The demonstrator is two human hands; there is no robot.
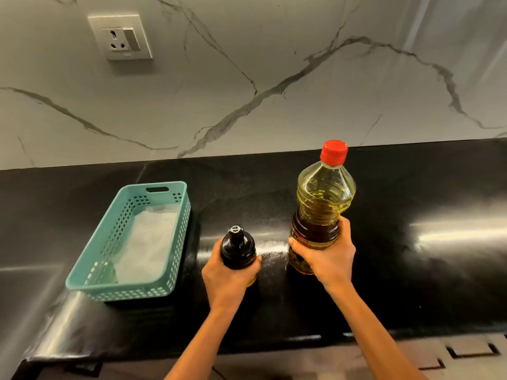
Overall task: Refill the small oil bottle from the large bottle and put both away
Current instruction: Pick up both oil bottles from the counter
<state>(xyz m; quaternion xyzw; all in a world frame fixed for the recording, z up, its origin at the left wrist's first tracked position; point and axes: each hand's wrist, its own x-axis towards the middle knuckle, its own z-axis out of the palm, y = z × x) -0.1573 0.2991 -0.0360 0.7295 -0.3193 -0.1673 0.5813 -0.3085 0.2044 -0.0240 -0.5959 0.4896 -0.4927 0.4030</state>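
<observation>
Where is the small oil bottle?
Head view: the small oil bottle is gripped by the left hand at the middle of the counter, between the teal basket on its left and the large bottle in the right hand.

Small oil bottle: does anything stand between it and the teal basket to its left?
Nothing visible does. The left hand grips the small oil bottle, and only bare black counter lies between it and the teal basket. Inside the basket only a white liner shows.

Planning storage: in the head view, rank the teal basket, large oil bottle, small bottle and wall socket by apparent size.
Largest: teal basket.
Next: large oil bottle.
Last: wall socket and small bottle look alike; socket sits farther, so unranked.
</observation>
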